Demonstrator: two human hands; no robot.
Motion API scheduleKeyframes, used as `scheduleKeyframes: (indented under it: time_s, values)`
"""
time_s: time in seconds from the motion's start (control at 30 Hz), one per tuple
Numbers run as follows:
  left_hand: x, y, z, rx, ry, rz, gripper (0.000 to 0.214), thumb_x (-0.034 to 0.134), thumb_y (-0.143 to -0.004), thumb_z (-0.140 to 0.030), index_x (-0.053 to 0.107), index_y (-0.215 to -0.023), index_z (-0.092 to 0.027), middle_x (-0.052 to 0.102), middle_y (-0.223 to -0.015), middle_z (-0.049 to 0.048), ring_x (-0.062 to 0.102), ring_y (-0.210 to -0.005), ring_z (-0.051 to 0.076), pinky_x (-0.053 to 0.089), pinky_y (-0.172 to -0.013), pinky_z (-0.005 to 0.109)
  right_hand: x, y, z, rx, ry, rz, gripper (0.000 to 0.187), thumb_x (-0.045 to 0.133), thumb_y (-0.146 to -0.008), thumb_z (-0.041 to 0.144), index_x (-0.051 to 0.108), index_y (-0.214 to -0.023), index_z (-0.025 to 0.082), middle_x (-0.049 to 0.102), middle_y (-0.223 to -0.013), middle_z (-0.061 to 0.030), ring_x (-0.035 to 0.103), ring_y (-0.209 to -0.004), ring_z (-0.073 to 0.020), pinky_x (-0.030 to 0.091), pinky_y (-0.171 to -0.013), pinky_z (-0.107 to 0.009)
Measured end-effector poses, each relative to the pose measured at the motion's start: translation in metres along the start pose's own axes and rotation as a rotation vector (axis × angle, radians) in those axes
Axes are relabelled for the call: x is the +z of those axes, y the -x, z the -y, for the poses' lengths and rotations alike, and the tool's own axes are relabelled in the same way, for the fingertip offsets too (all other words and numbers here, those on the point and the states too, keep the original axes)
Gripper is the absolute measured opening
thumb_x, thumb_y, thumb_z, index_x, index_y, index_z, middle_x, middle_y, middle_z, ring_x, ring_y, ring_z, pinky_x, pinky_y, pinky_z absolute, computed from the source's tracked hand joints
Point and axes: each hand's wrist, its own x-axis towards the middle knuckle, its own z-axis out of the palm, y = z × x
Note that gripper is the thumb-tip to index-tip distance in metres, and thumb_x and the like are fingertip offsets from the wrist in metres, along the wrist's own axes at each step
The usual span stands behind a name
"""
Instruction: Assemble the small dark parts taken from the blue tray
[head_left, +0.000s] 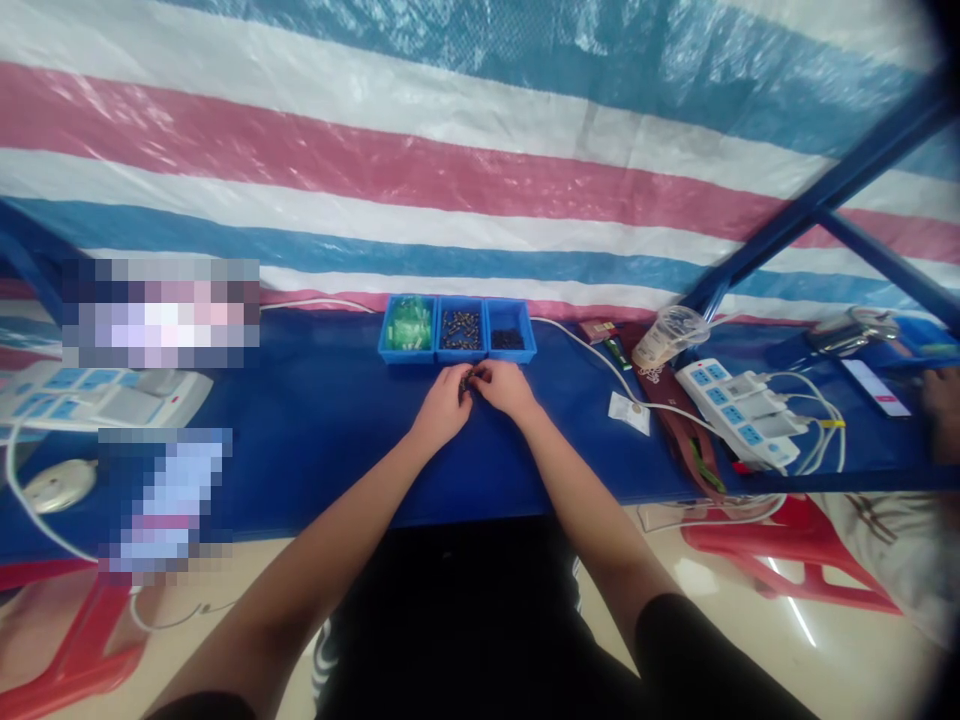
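My left hand [444, 405] and my right hand [507, 387] meet on the blue table [330, 420], fingertips pinched together round a small dark part [468, 380] too small to name. Just beyond them stand three small blue bins in a row: the left bin [407, 328] holds green pieces, the middle bin [460, 329] holds dark and brownish small parts, the right bin [509, 333] holds black small parts. Both hands are closed.
A white power strip [739, 410] with cables lies at the right, beside a tipped plastic cup [670, 337] and a small white packet [628, 412]. Another power strip [97, 395] lies at the left. Red stools [780, 550] stand below. Another person's hand [941, 395] shows at far right.
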Motion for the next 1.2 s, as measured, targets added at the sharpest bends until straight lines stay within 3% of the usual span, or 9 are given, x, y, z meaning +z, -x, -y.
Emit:
scheduleKeyframes:
  time_s: [0.2,0.43,0.6,0.73,1.07,1.2]
  values:
    - [-0.004,0.001,-0.001,0.022,0.011,0.009,0.042,0.052,-0.084,-0.005,0.055,-0.123,-0.020,0.060,-0.118,0.0091,0.060,-0.112,0.021,0.050,-0.101,0.039,0.003,0.011,-0.002,-0.093,-0.055,-0.052,0.010,0.063,-0.083,0.024,0.068,-0.090,0.020,0.069,-0.080,-0.0024,0.062,-0.072,-0.0154,0.046,-0.067,-0.025]
    - [-0.009,-0.001,-0.002,-0.029,0.076,-0.066,0.032,0.060,-0.088,-0.023,0.060,-0.120,-0.021,0.066,-0.115,0.0068,0.064,-0.105,0.020,0.053,-0.096,0.037,0.001,0.013,-0.010,-0.153,-0.479,-0.112,0.017,0.062,-0.083,0.031,0.066,-0.093,0.018,0.065,-0.074,-0.0001,0.058,-0.064,-0.0118,0.048,-0.065,-0.025]
    - [-0.014,0.000,-0.002,-0.038,0.105,-0.123,0.020,0.059,-0.091,-0.027,0.067,-0.109,-0.022,0.071,-0.104,0.0040,0.067,-0.094,0.017,0.055,-0.088,0.034,0.004,0.012,-0.004,-0.136,-0.625,-0.091,0.020,0.065,-0.082,0.036,0.065,-0.091,0.018,0.067,-0.076,-0.0013,0.059,-0.065,-0.0121,0.049,-0.065,-0.026]
    - [-0.022,-0.001,-0.001,-0.005,0.069,-0.205,0.014,0.058,-0.092,-0.028,0.069,-0.098,-0.022,0.072,-0.098,0.0035,0.068,-0.092,0.017,0.054,-0.087,0.034,0.001,0.014,0.001,-0.146,-0.666,-0.067,0.020,0.066,-0.082,0.036,0.065,-0.090,0.017,0.066,-0.074,-0.0012,0.058,-0.064,-0.0117,0.048,-0.063,-0.026]
    - [-0.030,0.001,-0.003,0.070,0.076,-0.197,0.016,0.058,-0.093,-0.029,0.071,-0.098,-0.022,0.073,-0.098,0.0033,0.068,-0.093,0.016,0.055,-0.087,0.033,0.002,0.018,0.006,-0.171,-0.683,-0.071,0.024,0.064,-0.085,0.039,0.064,-0.098,0.019,0.067,-0.080,-0.0018,0.062,-0.070,-0.0128,0.050,-0.067,-0.027]
    - [-0.033,0.000,-0.004,0.034,0.064,-0.200,0.018,0.056,-0.094,-0.031,0.070,-0.099,-0.022,0.073,-0.099,0.0037,0.068,-0.093,0.016,0.054,-0.087,0.032,0.002,0.018,0.008,-0.186,-0.750,-0.058,0.029,0.067,-0.083,0.043,0.066,-0.101,0.020,0.071,-0.087,-0.0039,0.066,-0.075,-0.0147,0.053,-0.070,-0.029]
